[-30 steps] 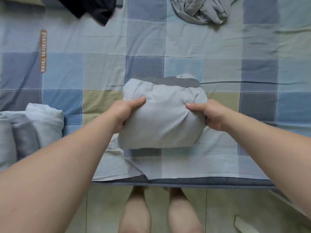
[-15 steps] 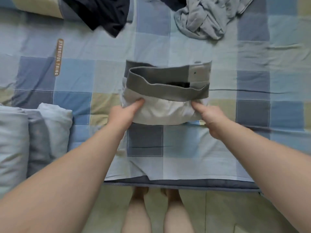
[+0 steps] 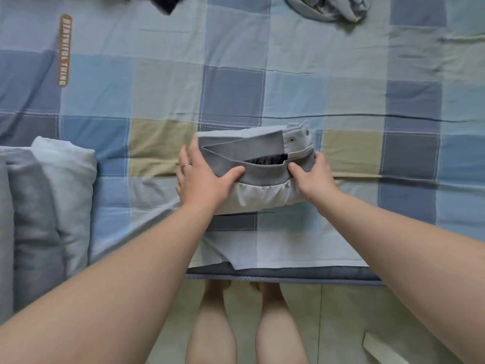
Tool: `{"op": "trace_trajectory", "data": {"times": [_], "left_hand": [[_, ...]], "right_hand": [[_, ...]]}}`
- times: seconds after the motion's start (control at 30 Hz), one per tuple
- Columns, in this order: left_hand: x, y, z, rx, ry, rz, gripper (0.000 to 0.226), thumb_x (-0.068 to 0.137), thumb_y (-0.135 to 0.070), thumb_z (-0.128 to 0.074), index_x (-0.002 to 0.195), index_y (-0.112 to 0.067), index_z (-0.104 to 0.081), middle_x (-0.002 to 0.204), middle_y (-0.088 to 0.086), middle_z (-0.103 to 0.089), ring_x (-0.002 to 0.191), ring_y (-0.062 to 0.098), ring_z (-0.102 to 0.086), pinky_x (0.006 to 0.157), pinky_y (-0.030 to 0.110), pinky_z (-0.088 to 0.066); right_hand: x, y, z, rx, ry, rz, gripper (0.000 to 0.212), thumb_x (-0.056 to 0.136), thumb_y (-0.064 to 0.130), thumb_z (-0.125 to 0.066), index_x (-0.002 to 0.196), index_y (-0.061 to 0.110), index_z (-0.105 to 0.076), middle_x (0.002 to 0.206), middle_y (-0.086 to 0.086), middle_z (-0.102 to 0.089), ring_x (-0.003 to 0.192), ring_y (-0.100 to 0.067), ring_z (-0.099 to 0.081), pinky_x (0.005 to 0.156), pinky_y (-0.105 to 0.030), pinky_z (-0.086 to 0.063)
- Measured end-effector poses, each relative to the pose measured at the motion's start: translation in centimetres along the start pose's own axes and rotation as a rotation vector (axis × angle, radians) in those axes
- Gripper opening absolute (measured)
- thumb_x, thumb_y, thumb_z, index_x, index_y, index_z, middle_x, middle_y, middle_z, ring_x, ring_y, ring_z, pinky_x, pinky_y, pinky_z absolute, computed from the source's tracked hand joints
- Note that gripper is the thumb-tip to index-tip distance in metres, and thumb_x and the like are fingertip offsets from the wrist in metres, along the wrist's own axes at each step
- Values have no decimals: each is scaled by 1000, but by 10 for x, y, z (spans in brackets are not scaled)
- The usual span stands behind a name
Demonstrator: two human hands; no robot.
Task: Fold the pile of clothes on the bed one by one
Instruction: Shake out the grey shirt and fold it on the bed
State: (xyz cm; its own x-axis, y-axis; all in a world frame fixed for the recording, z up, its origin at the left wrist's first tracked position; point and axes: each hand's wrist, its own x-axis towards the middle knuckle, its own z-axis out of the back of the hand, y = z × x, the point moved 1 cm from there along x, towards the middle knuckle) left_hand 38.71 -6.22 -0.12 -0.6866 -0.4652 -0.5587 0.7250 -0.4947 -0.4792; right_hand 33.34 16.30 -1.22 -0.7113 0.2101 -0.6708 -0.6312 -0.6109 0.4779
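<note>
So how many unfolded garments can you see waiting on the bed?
2: a dark garment at the top-left edge and a crumpled grey garment at the top right. Both are cut by the frame, so more may be hidden.

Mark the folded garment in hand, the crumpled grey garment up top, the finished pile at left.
folded garment [image 3: 259, 198], head view, pale fabric below the waistband.
crumpled grey garment [image 3: 328, 9], head view, middle of the bundle.
finished pile [image 3: 65, 177], head view, on the palest roll.
</note>
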Motion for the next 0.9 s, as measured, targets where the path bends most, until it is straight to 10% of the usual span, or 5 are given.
{"op": "trace_trajectory", "data": {"times": [0.1, 0.37, 0.57, 0.7, 0.9], "left_hand": [[23, 7, -11, -203, 102, 125, 117, 61, -66, -82, 151, -24, -20, 151, 3, -45, 136, 26, -47, 113, 43, -38], [45, 14, -8, -309, 135, 265, 111, 26, -84, -83, 115, -21, -65, 106, -9, -73, 99, 14, -69, 96, 36, -54], [26, -13, 39, -630, 328, 405, 58, 64, -52, -90, 105, -15, -71, 95, -2, -77, 87, 20, -74, 88, 38, -59], [-11, -23, 99, -747, 292, 499, 108, 32, -82, -87, 118, -21, -68, 108, 0, -76, 93, 27, -74, 89, 45, -58], [-94, -19, 235, -909, 23, 452, 92, 41, -81, -79, 111, -22, -70, 103, -4, -76, 96, 24, -72, 94, 43, -56]], "right_hand": [[15, -1, -5, 67, 45, -36, 114, 58, 76, -65, 150, 18, -33, 148, -6, -48, 136, -24, -46, 116, -43, -36], [42, -4, 6, 377, 336, -161, 77, 52, 50, -92, 118, 18, -69, 109, 0, -76, 104, -20, -72, 102, -41, -52], [13, 40, 35, 414, 390, -166, 52, 77, 28, -84, 124, 15, -67, 110, -8, -76, 99, -28, -73, 68, -37, -59], [-38, 97, 62, 386, 405, -38, 57, 70, 21, -85, 124, 17, -68, 112, -8, -75, 101, -28, -72, 78, -40, -58], [-139, 221, 62, 222, 518, 166, 72, 58, 30, -88, 124, 14, -66, 113, -10, -75, 105, -32, -71, 92, -47, -57]]}}
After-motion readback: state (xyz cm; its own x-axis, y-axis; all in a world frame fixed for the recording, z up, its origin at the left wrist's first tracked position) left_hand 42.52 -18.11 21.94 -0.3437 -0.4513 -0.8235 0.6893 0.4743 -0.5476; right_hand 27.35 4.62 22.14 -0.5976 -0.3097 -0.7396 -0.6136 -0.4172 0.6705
